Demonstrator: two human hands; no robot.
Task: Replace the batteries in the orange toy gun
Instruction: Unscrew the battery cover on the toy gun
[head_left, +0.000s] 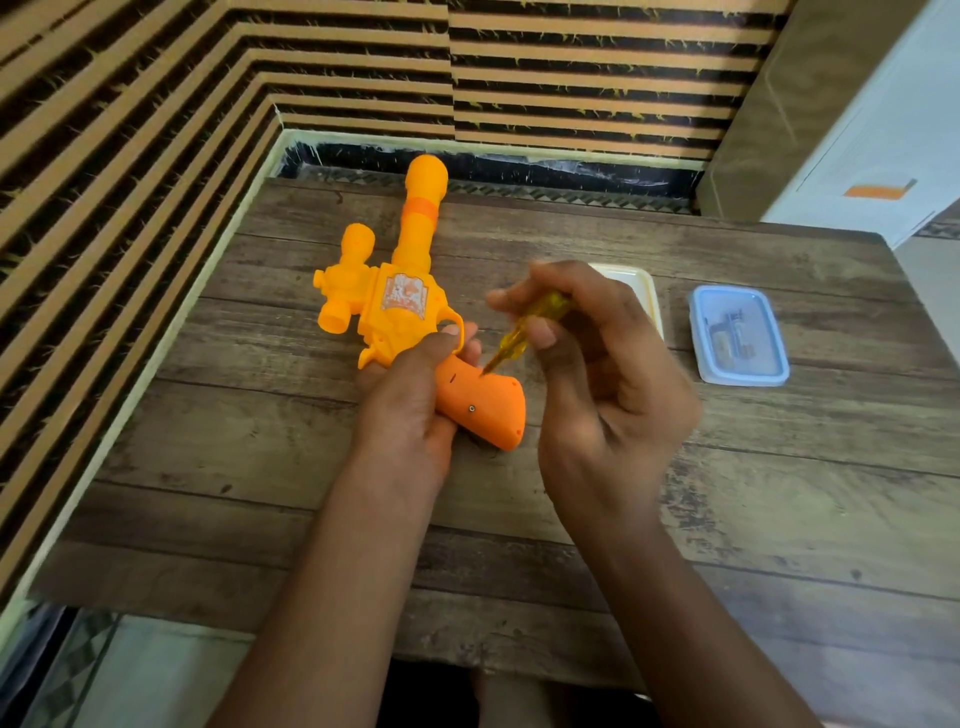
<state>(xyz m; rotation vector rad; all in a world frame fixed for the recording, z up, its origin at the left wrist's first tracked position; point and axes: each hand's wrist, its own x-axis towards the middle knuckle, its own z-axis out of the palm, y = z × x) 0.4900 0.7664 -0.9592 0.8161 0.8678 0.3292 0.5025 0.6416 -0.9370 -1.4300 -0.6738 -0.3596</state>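
Note:
The orange toy gun (400, 291) lies on the wooden table (727, 493), barrel pointing away from me, its darker orange grip (483, 405) toward me. My left hand (410, 395) grips the gun where the grip meets the body, thumb by the trigger guard. My right hand (597, 353) pinches a yellow translucent screwdriver (524, 332) between thumb and fingers. The tip of the tool touches the upper part of the grip. A small screw head (471, 409) shows lower on the grip's side.
A blue-lidded clear plastic box (737, 335) with small items inside sits at the right of the table. A cream tray (647, 296) lies partly hidden behind my right hand. A striped wall stands close at the left and back; a white cabinet (872, 130) is at the far right.

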